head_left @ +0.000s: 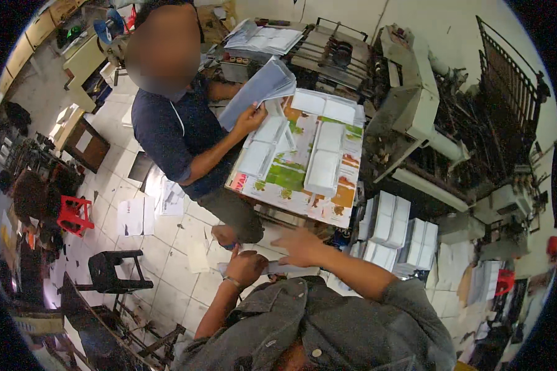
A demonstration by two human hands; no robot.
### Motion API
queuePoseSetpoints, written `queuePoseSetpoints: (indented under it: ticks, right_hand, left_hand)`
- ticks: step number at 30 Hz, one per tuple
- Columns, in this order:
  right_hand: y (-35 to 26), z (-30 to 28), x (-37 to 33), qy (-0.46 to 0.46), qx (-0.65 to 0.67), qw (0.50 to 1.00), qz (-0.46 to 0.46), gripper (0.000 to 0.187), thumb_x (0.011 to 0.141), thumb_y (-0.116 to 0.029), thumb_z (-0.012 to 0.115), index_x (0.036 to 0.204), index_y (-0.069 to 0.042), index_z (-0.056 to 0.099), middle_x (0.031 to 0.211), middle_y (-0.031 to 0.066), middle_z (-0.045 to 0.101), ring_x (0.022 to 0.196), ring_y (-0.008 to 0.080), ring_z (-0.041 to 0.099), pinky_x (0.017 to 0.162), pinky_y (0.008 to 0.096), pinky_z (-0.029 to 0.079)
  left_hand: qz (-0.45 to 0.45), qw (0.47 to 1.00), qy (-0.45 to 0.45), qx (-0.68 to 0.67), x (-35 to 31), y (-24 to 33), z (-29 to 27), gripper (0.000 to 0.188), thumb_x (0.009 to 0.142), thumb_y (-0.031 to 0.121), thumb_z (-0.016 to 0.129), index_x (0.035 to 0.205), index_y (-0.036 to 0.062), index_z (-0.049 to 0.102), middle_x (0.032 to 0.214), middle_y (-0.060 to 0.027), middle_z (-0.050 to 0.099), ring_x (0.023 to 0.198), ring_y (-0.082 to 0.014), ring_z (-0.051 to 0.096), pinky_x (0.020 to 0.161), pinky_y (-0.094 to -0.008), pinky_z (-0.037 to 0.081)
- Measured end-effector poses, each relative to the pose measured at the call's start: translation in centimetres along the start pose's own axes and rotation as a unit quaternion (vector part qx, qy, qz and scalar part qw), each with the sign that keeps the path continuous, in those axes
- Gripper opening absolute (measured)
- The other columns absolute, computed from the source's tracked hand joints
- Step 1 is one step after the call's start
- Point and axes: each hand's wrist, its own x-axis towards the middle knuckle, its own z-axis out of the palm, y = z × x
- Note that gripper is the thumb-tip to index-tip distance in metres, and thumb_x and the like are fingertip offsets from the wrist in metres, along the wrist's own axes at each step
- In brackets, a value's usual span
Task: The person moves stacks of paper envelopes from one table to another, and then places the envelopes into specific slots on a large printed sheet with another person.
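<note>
Low in front of my body, my left hand [246, 267] is closed, with pale folded paper [281, 269] showing on both sides of its fingers. My right hand [303, 248] hovers just above and to the right of that paper. It is somewhat blurred, but its fingers look stretched out and apart, with nothing visible in them. Ahead of both hands stands a table with a colourful printed top [284, 179]. Stacks of white folded paper [323, 157] lie along its right side, and another paper stack [258, 157] lies along its left.
At the table's left, a co-worker in a dark shirt [167, 133] holds a bundle of sheets [254, 93]. Bundled paper stacks [390, 219] stand right of the table. A black stool [114, 270] and a red stool [74, 213] are at left. Machinery [408, 93] lines the right.
</note>
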Motion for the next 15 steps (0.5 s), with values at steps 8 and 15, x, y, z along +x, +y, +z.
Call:
queuePoseSetpoints:
  ticks: [8,15]
  right_hand:
    - [-0.5,3.7,-0.7,0.021,-0.091,0.996,-0.014,0.022,0.084,-0.034,0.064,0.089,-0.014,0.07,0.089,0.0049,0.067,0.092,0.029,0.062,0.09,0.0455,0.042]
    - [0.4,4.2,-1.7,0.067,-0.063,0.996,0.022,0.018,0.086,-0.03,0.061,0.086,-0.014,0.069,0.087,0.0036,0.066,0.095,0.0264,0.061,0.095,0.0443,0.04]
  left_hand:
    - [0.047,0.998,-0.014,0.047,2.0,1.3,0.4,0.025,0.091,0.029,0.053,0.102,0.0233,0.074,0.111,-0.0016,0.07,0.116,-0.0199,0.061,0.116,-0.0554,0.021]
    - [0.052,0.998,0.021,0.006,2.3,1.2,-0.2,0.023,0.091,0.032,0.056,0.102,0.0228,0.074,0.107,-0.0046,0.071,0.115,-0.0198,0.061,0.117,-0.0543,0.021]
